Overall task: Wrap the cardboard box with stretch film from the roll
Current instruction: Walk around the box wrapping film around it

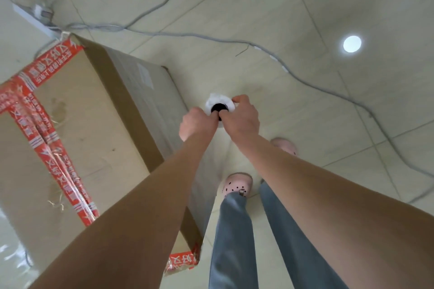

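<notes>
Floor (293, 0): pale glossy tiles, round lamp glare (352, 43) far right.
Cable (187, 34): grey, snaking across the tiles.
Power strip (23, 13): white, far left.

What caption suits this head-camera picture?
Left hand and right hand grip a white stretch-film roll beside a brown cardboard box with red tape.

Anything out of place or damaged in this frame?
Grey cables snake loose across the floor beside the cardboard box, a likely trip hazard. The box top carries a faint stain, and its red tape looks wrinkled.
</notes>
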The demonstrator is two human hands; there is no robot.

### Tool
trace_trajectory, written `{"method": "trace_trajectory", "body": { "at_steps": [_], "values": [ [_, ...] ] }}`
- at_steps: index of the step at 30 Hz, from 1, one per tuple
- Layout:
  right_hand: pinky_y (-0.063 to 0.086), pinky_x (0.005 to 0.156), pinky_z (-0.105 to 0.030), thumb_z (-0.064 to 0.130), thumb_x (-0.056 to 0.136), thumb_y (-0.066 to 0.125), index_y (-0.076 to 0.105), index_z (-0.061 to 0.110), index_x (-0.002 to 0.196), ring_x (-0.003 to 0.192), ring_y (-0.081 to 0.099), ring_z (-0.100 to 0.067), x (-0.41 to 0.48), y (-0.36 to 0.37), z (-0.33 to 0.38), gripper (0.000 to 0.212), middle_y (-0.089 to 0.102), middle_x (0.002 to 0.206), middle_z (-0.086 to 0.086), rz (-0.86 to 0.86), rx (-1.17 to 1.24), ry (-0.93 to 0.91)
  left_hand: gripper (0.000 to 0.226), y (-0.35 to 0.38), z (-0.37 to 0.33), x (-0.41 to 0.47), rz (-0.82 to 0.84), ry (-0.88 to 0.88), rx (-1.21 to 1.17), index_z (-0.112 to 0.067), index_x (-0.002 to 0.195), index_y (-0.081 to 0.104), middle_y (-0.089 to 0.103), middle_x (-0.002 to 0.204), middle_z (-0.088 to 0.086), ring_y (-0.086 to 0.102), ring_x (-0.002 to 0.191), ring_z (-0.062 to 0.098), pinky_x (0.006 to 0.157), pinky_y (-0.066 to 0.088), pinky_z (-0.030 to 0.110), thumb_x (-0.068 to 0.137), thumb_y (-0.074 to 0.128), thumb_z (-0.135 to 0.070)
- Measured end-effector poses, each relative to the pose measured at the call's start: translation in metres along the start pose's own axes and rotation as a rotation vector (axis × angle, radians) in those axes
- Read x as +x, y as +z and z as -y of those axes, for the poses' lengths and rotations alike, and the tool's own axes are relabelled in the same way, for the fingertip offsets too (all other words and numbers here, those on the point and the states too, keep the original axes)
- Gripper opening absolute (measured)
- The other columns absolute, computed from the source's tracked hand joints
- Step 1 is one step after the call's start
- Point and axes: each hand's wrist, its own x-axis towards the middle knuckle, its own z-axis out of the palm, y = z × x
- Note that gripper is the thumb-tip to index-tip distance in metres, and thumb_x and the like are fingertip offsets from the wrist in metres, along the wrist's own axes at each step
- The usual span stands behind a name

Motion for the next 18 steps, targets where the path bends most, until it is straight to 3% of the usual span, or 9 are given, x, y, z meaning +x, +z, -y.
{"method": "trace_trajectory", "body": {
  "at_steps": [2,5,8,10,13,18],
  "values": [
    [0.043,0.075,-0.028,0.021,0.084,0.059,0.052,0.018,0.119,0.100,0.059,-0.025,0.006,-0.004,0.005,0.036,0.060,0.115,-0.007,0.008,-0.006,0.001,0.039,-0.003,-0.004,0.002,0.051,0.041,0.015,-0.009,0.102,0.062,0.069,0.094,0.009,0.066,0.087,0.030,0.073,0.054,0.033,0.083,0.055,-0.043],
    [0.048,0.088,-0.034,0.019,0.082,0.060,0.055,0.019,0.117,0.104,0.059,-0.026,0.009,-0.010,0.010,0.035,0.062,0.114,-0.006,0.034,-0.032,0.003,0.031,-0.010,-0.016,0.002,0.003,0.299,0.173,-0.018,0.113,0.056,0.065,0.103,0.006,0.061,0.095,0.030,0.068,0.045,0.031,0.084,0.056,-0.027],
    [0.046,0.078,-0.030,0.021,0.084,0.061,0.056,0.020,0.116,0.093,0.059,-0.021,0.013,-0.015,0.012,0.033,0.061,0.104,0.001,0.077,-0.066,-0.015,0.042,-0.018,-0.034,0.004,0.012,0.443,0.351,-0.033,0.122,0.058,0.062,0.115,-0.002,0.059,0.106,0.024,0.075,0.045,0.029,0.084,0.052,-0.017],
    [0.040,0.071,-0.025,0.022,0.084,0.061,0.059,0.020,0.111,0.083,0.053,-0.018,0.018,-0.020,0.015,0.027,0.056,0.092,0.005,0.098,-0.096,-0.034,0.037,-0.022,-0.045,0.008,-0.001,0.439,0.427,-0.027,0.110,0.065,0.065,0.104,0.001,0.062,0.097,0.026,0.067,0.043,0.027,0.079,0.052,-0.011],
    [0.042,0.074,-0.026,0.020,0.083,0.058,0.063,0.023,0.106,0.082,0.054,-0.017,0.026,-0.024,0.024,0.024,0.062,0.093,0.005,0.095,-0.159,-0.087,0.024,-0.029,-0.055,0.011,-0.028,0.459,0.506,-0.018,0.095,0.066,0.065,0.093,0.005,0.061,0.083,0.027,0.060,0.041,0.027,0.076,0.053,-0.009],
    [0.043,0.085,-0.030,0.016,0.084,0.058,0.055,0.023,0.120,0.103,0.058,-0.021,0.036,-0.015,0.044,0.037,0.057,0.119,-0.002,0.009,-0.121,-0.161,0.011,-0.042,-0.049,0.029,-0.110,0.227,0.182,-0.013,0.080,0.057,0.055,0.080,0.006,0.054,0.076,0.029,0.060,0.037,0.029,0.082,0.055,-0.023]
  ]
}}
